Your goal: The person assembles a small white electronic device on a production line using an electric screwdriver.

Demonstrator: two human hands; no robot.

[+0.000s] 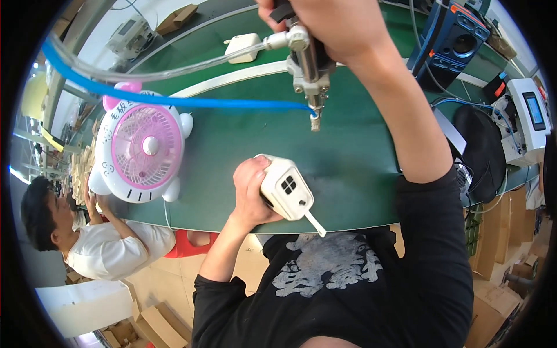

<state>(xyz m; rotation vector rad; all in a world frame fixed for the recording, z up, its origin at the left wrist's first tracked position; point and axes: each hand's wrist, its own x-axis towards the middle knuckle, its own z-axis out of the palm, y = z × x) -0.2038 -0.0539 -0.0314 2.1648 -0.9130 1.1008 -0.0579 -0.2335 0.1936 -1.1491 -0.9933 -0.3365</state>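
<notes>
Near the front edge of the green counter (360, 168), the left hand (249, 188) is holding a cream box (279, 184), its grip curling around the side, while a pale strap (315, 224) is sticking out toward the black shirt (325, 301). To the left, a pink-and-white fan (149, 145) is showing its grille. Farther out, the right hand (336, 26) is clasping a metal tool (310, 68) in its grip, the tip pointing down, apart from the box. A blue tube (220, 103) is running leftward. Beyond, a white box (245, 46) is sitting.
</notes>
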